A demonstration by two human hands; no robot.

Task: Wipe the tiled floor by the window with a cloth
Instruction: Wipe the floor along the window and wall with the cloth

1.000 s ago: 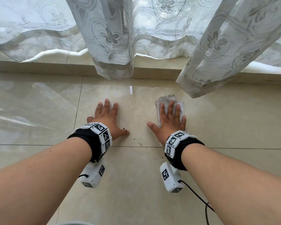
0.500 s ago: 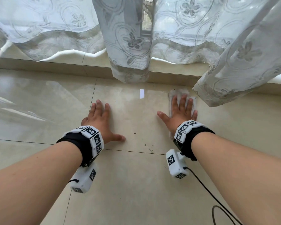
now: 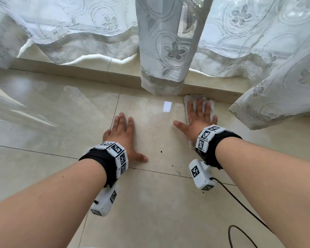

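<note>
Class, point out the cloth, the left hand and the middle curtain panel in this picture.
cloth point(image 3: 212, 109): head view, its bare right edge.
left hand point(image 3: 123, 138): head view, back of the hand.
middle curtain panel point(image 3: 161, 51): head view, patterned front fold.

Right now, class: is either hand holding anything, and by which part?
Nothing is gripped. The right hand presses flat on the middle of the cloth; the left hand rests flat on the bare floor.
</note>
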